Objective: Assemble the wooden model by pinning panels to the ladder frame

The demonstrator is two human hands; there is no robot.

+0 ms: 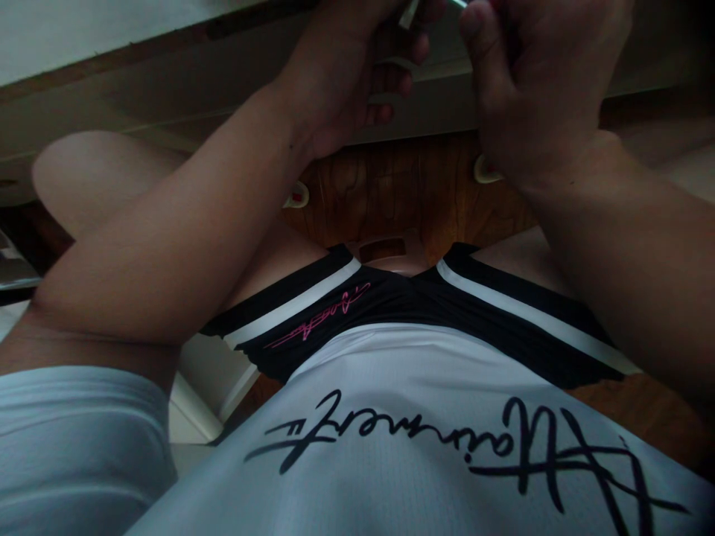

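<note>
At the top edge of the head view, my left hand [357,82] has its fingers curled, with a small pale, flat strip [410,13] between thumb and fingers. The upper part of that hand is cut off by the frame. Just to its right, my right hand [544,89] is closed with the thumb bent over the forefinger. A thin, bright whitish-green piece [459,3] shows beside the right thumb tip, mostly out of frame. Dim light hides whether the two pale pieces belong together. Both hands are close to each other but apart.
A pale tabletop [112,33] with a worn front edge runs across the upper left. Below lies a brown wood-patterned floor [391,171]. A pinkish seat edge [410,249] with a slot shows between my legs. White rounded pieces [487,170] sit near both thighs.
</note>
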